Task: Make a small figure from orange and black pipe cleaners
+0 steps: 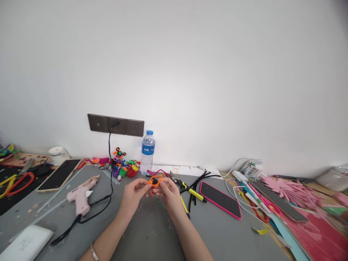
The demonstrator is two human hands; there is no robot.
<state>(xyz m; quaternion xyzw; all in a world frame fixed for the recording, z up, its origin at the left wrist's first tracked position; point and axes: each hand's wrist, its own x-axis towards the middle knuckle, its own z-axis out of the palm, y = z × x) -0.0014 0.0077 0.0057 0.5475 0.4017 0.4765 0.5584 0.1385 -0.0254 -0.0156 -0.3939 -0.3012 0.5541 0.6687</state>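
Note:
Between my two hands is a small orange and black pipe cleaner piece (154, 182), raised a little above the grey mat (152, 235). My left hand (135, 192) pinches its left side with thumb and fingertips. On the other side, the closed fingers of my right hand (169, 194) grip it too. Fingertips hide part of its shape. Just right of my right hand lie pliers (191, 190) with yellow and black grips. Beyond them is a bunch of black pipe cleaners (199, 181). Behind my hands stands a water bottle (148, 152) with a blue cap.
Colourful pipe cleaner figures (126, 168) sit by the wall. At left are a pink glue gun (81, 197) with its black cord, a phone (59, 175), scissors (20, 183) and a white box (27, 243). A pink-edged phone (220, 200) and pink paper cutouts (290, 190) lie at right.

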